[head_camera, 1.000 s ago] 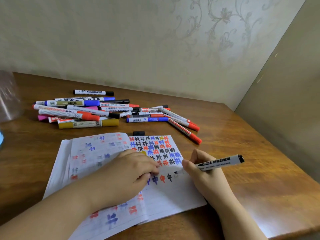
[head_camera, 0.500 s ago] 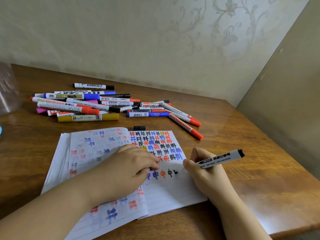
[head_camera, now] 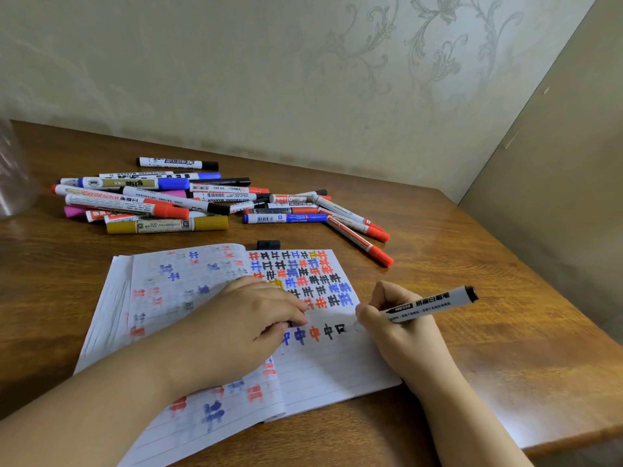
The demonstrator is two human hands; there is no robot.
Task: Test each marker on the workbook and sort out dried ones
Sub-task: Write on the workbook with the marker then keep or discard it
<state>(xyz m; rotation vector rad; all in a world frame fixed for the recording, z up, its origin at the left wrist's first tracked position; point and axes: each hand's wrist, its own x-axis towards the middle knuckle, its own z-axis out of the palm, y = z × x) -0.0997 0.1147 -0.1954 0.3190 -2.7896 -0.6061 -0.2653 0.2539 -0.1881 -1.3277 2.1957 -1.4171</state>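
An open lined workbook [head_camera: 323,365] lies on the wooden table, its right page covered with red, blue, black and yellow test marks. My right hand [head_camera: 401,335] grips an uncapped black marker [head_camera: 428,303] with its tip on the page, just right of a fresh black box-shaped mark [head_camera: 340,329]. My left hand [head_camera: 242,328] rests on the workbook's middle with bent fingers and presses the pages down. A loose black cap [head_camera: 268,245] lies just beyond the workbook's top edge. Several capped markers [head_camera: 175,203] lie piled behind it.
A few red-capped markers [head_camera: 360,237] lie slanted at the right end of the pile. A clear plastic container [head_camera: 13,170] stands at the far left edge. Walls close in behind the table and on the right; the table's front edge runs below my right forearm.
The black mark beside the row of characters has grown from a single stroke into a box shape. My right hand shifted slightly right with the marker; my left hand stayed on the page.
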